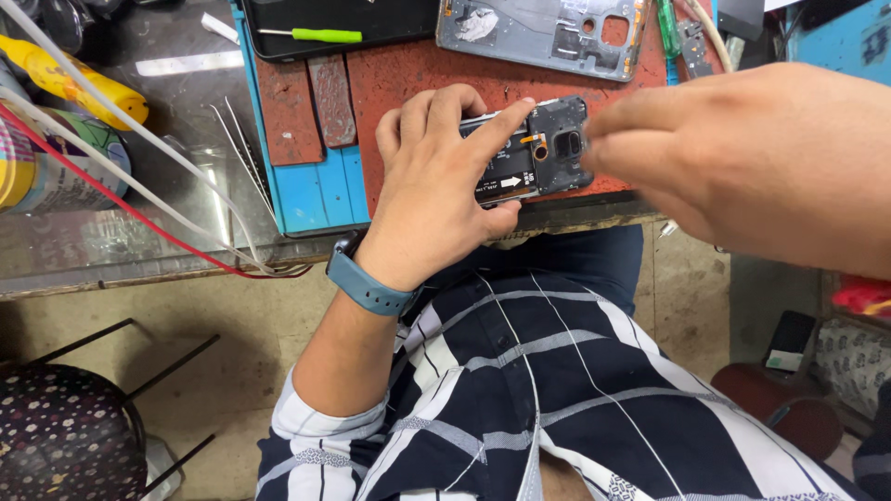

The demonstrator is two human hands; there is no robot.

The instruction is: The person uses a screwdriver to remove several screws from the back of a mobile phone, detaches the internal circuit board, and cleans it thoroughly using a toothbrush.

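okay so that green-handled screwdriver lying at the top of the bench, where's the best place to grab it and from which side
Probably pinch the green handle across its width, coming straight down from above. The screwdriver lies flat on a dark tray, its thin metal shaft pointing left, so the thicker handle gives the fingers more to hold.

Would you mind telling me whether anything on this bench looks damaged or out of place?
The phone under the left hand lies open, its back off and its insides bare. A grey frame sits apart at the top of the mat. The right hand is blurred.
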